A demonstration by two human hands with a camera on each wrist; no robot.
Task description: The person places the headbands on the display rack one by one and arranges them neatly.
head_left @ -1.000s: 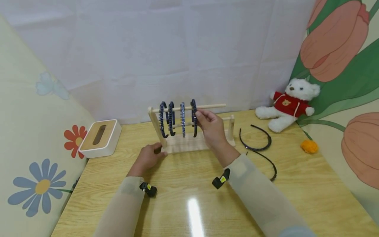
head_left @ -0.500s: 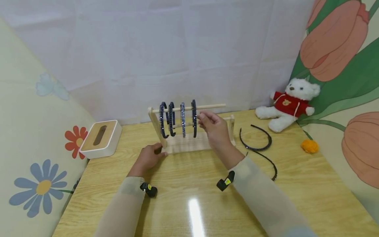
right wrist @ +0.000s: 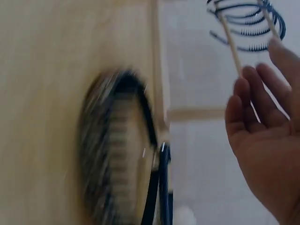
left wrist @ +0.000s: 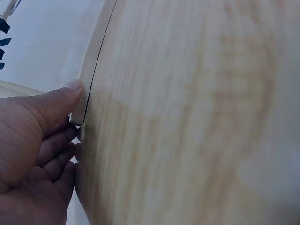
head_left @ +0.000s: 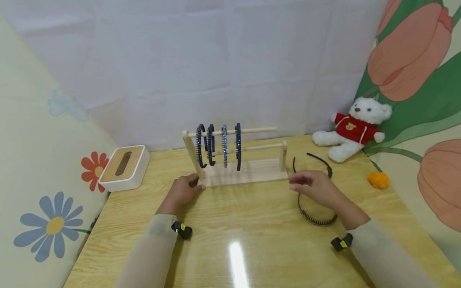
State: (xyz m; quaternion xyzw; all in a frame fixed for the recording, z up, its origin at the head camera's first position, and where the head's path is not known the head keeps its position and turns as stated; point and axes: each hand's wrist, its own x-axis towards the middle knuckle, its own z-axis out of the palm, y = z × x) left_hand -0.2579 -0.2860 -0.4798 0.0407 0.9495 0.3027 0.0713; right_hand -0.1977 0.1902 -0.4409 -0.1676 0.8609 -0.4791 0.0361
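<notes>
Head view: one wooden rack [head_left: 252,173], standing on a wood-grain table [head_left: 201,248], with four headbands [head_left: 225,146] hung along its upper rod [head_left: 259,130], three dark and toothed or beaded, the third from the left paler and glittering. Left hand [head_left: 181,192]: at the rack's left base corner. Right hand [head_left: 317,188]: over two loose headbands lying on the table right of the rack, the rear headband [head_left: 329,170] partly covered by the hand, the front headband [head_left: 318,221] toothed; fingers loosely bent, thumb apart from them. Also a white tissue box [head_left: 124,168] with wooden top, left; a white toy bear [head_left: 354,128] in red, and an orange ball-like item [head_left: 378,180], right. Left wrist view: thumb on the base edge, other fingers bent at its end, gripping the corner between them. Right wrist view: bare palm, fingers curved and close together, apart from the blurred toothed headband; hung headbands beyond the fingertips.
</notes>
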